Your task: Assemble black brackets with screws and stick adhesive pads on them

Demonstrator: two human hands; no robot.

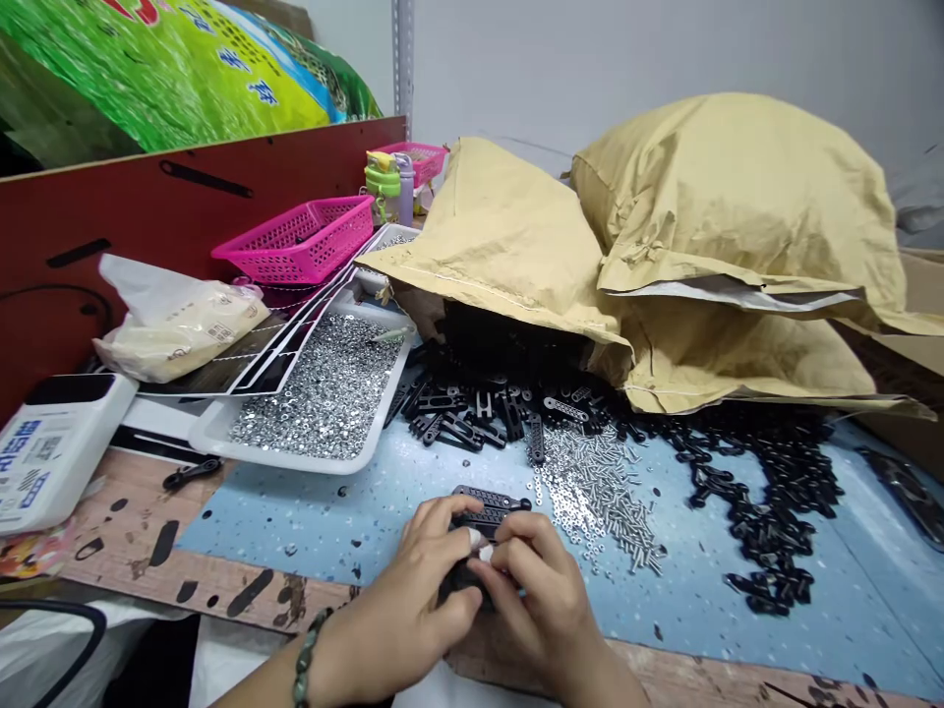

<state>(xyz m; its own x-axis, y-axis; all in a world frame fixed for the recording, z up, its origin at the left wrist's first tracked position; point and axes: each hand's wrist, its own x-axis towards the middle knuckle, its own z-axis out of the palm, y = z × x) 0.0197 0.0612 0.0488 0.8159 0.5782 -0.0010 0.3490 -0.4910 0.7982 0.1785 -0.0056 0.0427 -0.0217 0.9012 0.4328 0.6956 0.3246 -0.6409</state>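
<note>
My left hand (413, 595), with a beaded bracelet at its wrist, curls around a black plastic part (451, 582) near the table's front edge. Opposite it, my right hand (544, 600) pinches with thumb and fingers at the same spot; what its fingertips hold is hidden. White wraps show on fingers where the hands meet. Just beyond the fingertips lie black perforated strips (491, 498). Loose silver screws (619, 501) and small nuts (564, 482) are spread to the right of them. A pile of black strip parts (472, 418) lies farther back.
A white tray of nuts (369, 447) stands left, with a pink basket (310, 241) behind it. Large paper sacks (508, 236) fill the back. Small black parts (774, 511) cover the right side. A white box-shaped device (59, 462) and a plastic bag (184, 324) sit far left.
</note>
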